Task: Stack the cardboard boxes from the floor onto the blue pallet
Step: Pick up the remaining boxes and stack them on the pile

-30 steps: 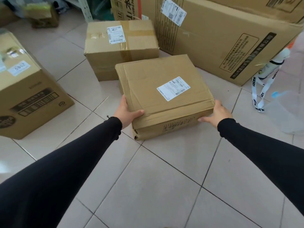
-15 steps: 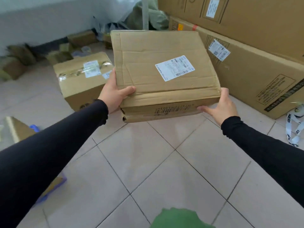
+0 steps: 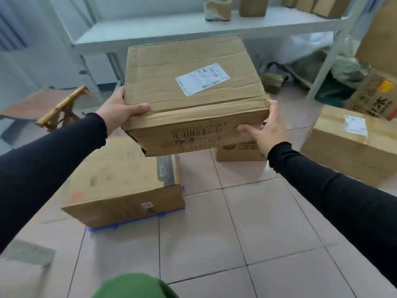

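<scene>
One flat box (image 3: 120, 181) already lies on the blue pallet (image 3: 137, 221) at left. The left hand (image 3: 117, 110) and right hand (image 3: 265, 131) grip a creased, labelled cardboard box (image 3: 193, 93) in the air just beyond it. At right, another box (image 3: 348, 143) waits on the floor.

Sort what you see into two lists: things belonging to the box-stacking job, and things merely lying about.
Job: carried box, left hand, right hand, blue pallet, box on the pallet, labelled floor box.
Lying about: white shelf, wooden stool.
</scene>
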`<state>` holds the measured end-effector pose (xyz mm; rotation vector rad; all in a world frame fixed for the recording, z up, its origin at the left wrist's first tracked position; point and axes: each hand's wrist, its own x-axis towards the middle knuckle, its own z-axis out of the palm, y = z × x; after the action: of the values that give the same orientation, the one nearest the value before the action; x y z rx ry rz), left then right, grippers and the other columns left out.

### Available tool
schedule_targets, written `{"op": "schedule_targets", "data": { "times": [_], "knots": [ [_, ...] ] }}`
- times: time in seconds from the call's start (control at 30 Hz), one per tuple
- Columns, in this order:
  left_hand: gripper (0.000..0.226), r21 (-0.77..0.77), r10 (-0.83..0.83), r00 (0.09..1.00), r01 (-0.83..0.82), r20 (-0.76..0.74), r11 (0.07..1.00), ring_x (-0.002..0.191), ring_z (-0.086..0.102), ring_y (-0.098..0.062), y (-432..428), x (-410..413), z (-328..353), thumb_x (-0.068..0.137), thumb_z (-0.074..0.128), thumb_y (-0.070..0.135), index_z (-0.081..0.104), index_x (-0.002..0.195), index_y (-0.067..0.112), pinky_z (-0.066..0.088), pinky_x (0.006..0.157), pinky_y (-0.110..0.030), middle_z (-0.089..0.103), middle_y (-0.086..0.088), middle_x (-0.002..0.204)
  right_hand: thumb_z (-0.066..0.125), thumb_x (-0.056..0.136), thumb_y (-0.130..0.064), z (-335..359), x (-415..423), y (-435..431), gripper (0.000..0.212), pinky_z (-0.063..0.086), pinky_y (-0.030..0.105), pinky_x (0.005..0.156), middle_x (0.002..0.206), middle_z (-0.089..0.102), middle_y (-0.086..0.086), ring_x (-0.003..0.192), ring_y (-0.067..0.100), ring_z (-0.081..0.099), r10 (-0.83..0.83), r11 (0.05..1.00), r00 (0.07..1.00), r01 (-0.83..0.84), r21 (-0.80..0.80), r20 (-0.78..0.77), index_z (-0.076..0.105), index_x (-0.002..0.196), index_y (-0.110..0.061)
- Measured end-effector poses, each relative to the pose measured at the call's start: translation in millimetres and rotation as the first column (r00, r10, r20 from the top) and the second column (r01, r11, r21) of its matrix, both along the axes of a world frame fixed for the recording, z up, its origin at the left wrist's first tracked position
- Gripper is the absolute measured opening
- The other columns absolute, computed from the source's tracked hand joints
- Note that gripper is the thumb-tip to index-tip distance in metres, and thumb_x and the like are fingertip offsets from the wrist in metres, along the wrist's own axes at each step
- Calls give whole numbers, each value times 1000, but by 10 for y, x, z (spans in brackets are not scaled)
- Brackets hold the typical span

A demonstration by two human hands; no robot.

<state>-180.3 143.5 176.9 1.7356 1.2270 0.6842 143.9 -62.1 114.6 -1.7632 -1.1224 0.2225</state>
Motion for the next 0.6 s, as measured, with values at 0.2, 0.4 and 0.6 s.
{"op": "schedule_targets", "data": {
  "times": [0.2, 0.4, 0.6],
  "knots": [
    [91, -54, 237, 968, -242, -85, 969, 120, 54, -21, 151, -1217, -155, 77, 82, 40, 36, 153, 22, 49, 89, -32, 53, 3, 136, 86, 69, -43, -214, -1064, 548, 81, 48, 36, 99, 124, 59, 4, 109, 20, 57, 193, 980, 981, -194, -53, -24, 40, 129, -16],
    [109, -88, 307, 936, -325, -169, 942, 120, 54, -26, 172, -1824, -392, 64, 78, 65, 32, 155, 26, 48, 100, -46, 50, 0, 141, 87, 65, -45, -420, -1668, 714, 71, 51, 32, 86, 108, 58, -3, 98, 16, 59, 276, 953, 961, -278, -119, -30, 39, 112, -22],
    [102, -109, 304, 937, -324, -170, 940, 122, 52, -29, 151, -2068, -619, 69, 77, 62, 32, 154, 27, 43, 106, -53, 51, -6, 142, 87, 66, -44, -565, -1876, 736, 70, 48, 30, 82, 109, 56, -3, 98, 17, 58, 293, 939, 956, -289, -188, -5, 37, 111, -22]
  ]
}}
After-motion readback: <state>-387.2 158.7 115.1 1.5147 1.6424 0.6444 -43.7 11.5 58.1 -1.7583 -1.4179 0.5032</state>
